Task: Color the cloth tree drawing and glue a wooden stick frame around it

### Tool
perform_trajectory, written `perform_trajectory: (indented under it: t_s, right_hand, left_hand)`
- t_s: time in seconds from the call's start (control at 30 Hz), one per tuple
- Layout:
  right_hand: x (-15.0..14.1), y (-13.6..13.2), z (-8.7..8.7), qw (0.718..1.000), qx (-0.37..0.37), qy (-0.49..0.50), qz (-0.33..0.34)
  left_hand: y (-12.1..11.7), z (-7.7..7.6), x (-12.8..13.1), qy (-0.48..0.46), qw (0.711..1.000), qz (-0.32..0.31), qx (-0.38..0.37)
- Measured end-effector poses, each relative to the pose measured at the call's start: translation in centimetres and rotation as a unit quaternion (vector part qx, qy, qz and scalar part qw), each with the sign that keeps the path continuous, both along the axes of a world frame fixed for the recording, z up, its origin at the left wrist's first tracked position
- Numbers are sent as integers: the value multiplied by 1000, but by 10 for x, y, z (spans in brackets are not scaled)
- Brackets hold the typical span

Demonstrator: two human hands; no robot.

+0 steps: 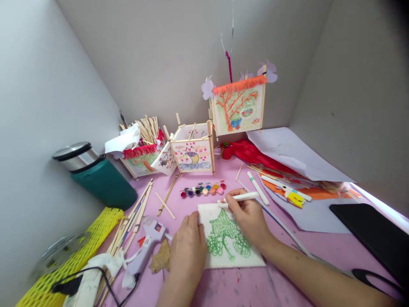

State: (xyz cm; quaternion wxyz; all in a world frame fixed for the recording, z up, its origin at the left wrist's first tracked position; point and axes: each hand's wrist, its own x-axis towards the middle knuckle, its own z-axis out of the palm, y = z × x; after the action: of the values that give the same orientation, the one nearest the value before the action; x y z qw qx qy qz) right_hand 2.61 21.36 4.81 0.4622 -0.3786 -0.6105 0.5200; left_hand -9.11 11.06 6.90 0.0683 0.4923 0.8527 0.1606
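Note:
A square white sheet [233, 260] with a thick, fabric-like edge lies on the pink table and bears a green drawing of a star-like shape and round scribbles. My left hand [189, 238] is at its left edge, fingers bent and close together, gripping or pressing that edge; the fingertips are partly hidden. Between the thumb and fingers of my right hand [249, 213] is a white marker pen [243, 196], held nearly level over the sheet's top edge with its tip pointing left. Beyond the sheet is a double row of small paint pots [205, 191].
Left lie a lilac glue gun [145, 247], a dry leaf [160, 257], wooden sticks [140, 209] and a teal bottle [102, 183]. Stick-framed lanterns [192, 158] stand behind; a decorated one [239, 108] hangs. Right are another marker [258, 188], scissors [361, 273] and a black phone-like slab [370, 238].

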Motion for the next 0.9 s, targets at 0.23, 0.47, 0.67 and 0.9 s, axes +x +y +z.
perform_trajectory:
  t_s: [0.23, 0.47, 0.67, 0.9]
  right_hand:
    - [1, 5, 7, 999, -24, 43, 2]
    - [3, 5, 12, 998, -36, 38, -46]
    - [2, 6, 11, 997, -51, 38, -43]
    - [1, 8, 9, 997, -49, 49, -28]
  left_hand:
    - [-1, 1, 1, 20, 999, 7, 44]
    - [-1, 1, -7, 56, 997, 50, 11]
    - [-1, 5, -8, 31, 998, 46, -5]
    - [0, 5, -9, -33, 998, 33, 39]
